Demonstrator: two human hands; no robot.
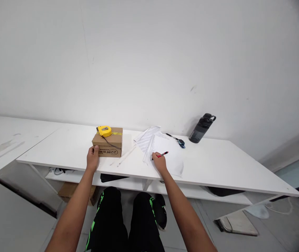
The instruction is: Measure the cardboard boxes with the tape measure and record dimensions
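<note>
My right hand (159, 162) is closed around a red pen (163, 154) and rests on a sheet of white paper (172, 155). The pen's tip is hidden by the hand. At the lower left corner of a small brown cardboard box (109, 152), my left hand (93, 156) grips the edge, with its fingers bent against the front face. On top of the box lies a yellow tape measure (104, 131); a short length of its yellow blade (116, 133) shows beside it, and a dark strap hangs over the box's front.
More papers (148, 137) lie partly under the sheet. Behind it are a black pen (171, 135) and a small dark blue object (181, 143). A dark water bottle (201, 128) stands near the wall. Under the white desk (207, 171) runs a shelf (133, 183) with black items.
</note>
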